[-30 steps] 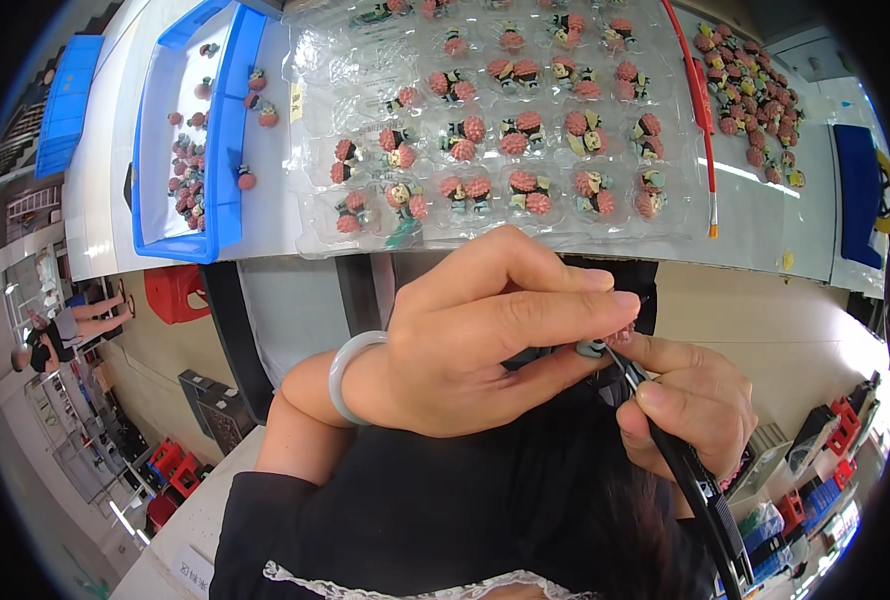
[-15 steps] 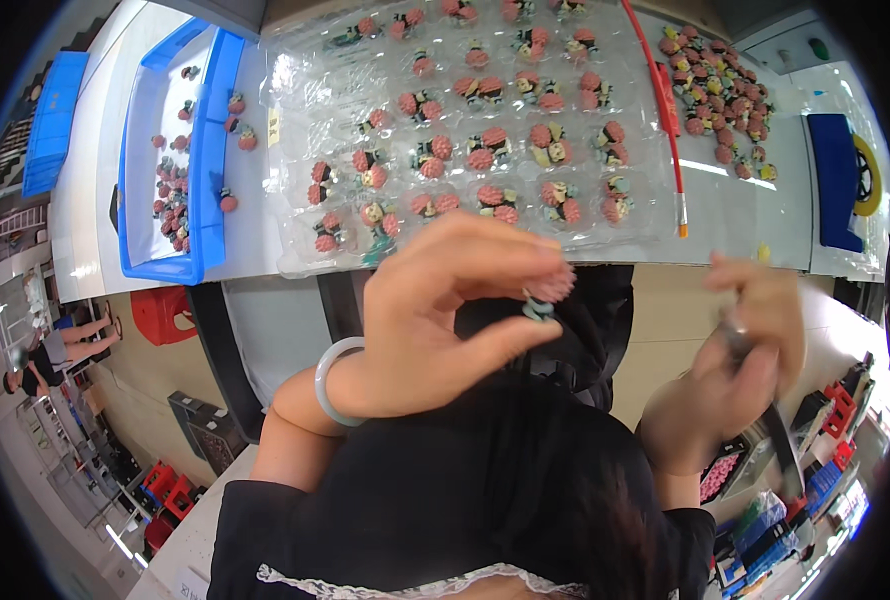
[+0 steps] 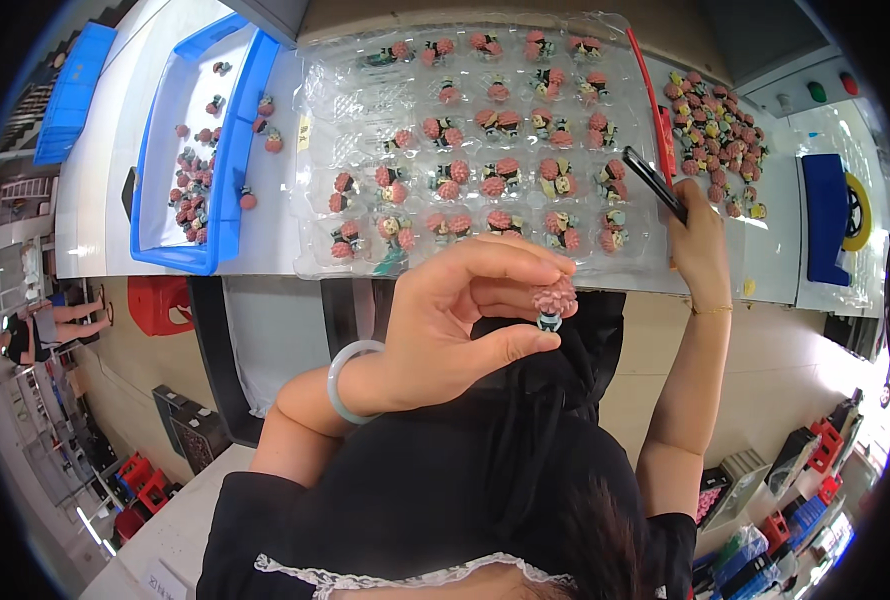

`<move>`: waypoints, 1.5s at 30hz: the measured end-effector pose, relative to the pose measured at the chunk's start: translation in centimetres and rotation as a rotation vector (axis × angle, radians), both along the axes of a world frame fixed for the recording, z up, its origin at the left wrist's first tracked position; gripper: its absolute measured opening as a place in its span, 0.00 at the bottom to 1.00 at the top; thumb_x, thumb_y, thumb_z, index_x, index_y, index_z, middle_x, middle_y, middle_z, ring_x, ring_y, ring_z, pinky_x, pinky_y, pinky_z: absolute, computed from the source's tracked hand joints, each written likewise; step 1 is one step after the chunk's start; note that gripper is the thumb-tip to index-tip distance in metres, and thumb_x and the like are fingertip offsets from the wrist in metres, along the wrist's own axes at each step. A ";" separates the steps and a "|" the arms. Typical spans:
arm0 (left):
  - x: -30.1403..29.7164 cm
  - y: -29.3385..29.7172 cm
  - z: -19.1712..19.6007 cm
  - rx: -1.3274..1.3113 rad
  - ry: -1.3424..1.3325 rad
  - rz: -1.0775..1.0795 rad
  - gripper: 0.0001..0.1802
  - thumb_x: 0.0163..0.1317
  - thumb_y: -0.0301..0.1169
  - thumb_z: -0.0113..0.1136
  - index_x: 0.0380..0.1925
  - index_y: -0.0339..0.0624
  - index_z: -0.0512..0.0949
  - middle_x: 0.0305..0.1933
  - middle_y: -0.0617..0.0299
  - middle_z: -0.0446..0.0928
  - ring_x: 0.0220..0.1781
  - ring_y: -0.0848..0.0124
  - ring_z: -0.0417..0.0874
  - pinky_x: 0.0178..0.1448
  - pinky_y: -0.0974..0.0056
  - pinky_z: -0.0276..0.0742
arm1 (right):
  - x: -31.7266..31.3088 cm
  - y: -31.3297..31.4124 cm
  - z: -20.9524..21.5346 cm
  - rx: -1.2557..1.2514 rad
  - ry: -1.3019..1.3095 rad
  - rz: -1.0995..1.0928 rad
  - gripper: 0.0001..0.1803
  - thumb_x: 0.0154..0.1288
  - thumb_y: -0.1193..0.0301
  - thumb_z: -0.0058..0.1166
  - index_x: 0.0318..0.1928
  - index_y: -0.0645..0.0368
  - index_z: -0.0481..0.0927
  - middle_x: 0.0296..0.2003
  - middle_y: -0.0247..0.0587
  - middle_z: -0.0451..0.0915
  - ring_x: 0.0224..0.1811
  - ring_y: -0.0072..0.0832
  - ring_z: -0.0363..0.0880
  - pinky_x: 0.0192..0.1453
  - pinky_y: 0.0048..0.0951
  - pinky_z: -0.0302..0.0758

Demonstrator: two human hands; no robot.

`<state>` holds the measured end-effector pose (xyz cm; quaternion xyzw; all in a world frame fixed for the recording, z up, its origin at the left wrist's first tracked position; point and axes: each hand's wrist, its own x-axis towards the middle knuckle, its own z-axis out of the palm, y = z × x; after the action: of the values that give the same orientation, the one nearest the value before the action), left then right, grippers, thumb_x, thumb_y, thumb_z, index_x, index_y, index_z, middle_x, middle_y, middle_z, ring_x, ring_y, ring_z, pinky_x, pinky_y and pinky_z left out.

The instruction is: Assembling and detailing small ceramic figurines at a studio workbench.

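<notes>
Above the lap, left hand pinches a pink-haired figurine.

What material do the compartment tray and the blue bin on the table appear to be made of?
The compartment tray looks like thin clear plastic: glossy, see-through, with moulded pockets. The blue bin seems rigid opaque plastic with a smooth, slightly shiny wall. Neither can be confirmed from the look alone.

A long white worktable ran across the top, its edge bowed by the lens. Below it lay a tan floor — a red stool at left, red crates lower down — under bright, even light.
</notes>
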<state>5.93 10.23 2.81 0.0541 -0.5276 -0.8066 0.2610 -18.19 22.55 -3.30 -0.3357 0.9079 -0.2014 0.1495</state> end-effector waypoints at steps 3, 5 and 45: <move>0.0 0.1 0.0 -0.033 -0.009 0.033 0.21 0.43 0.11 0.57 0.40 0.31 0.68 0.47 0.50 0.68 0.46 0.66 0.75 0.50 0.66 0.73 | 0.5 0.3 1.1 -0.188 0.096 -0.033 0.10 0.60 0.69 0.42 0.34 0.64 0.68 0.20 0.39 0.70 0.23 0.25 0.68 0.29 0.26 0.65; 0.1 0.0 -0.1 -0.062 -0.016 0.067 0.21 0.42 0.11 0.58 0.40 0.31 0.69 0.46 0.51 0.69 0.45 0.67 0.76 0.49 0.67 0.74 | 2.1 0.7 4.0 -0.572 -0.065 -0.251 0.10 0.61 0.68 0.43 0.32 0.64 0.68 0.20 0.36 0.69 0.20 0.22 0.64 0.27 0.23 0.63; 2.0 -10.8 -1.3 -1.591 -0.895 0.247 0.04 0.36 0.29 0.63 0.17 0.50 0.80 0.63 0.62 0.52 0.67 0.52 0.41 0.64 0.40 0.35 | 3.2 1.9 4.8 -0.847 -0.214 -0.014 0.14 0.66 0.68 0.33 0.43 0.64 0.67 0.23 0.31 0.60 0.26 0.17 0.57 0.35 0.19 0.56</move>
<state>7.88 -0.56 1.51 0.2217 -0.9691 -0.0763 0.0771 -14.99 24.49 1.49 -0.3384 0.7268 -0.5909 0.0905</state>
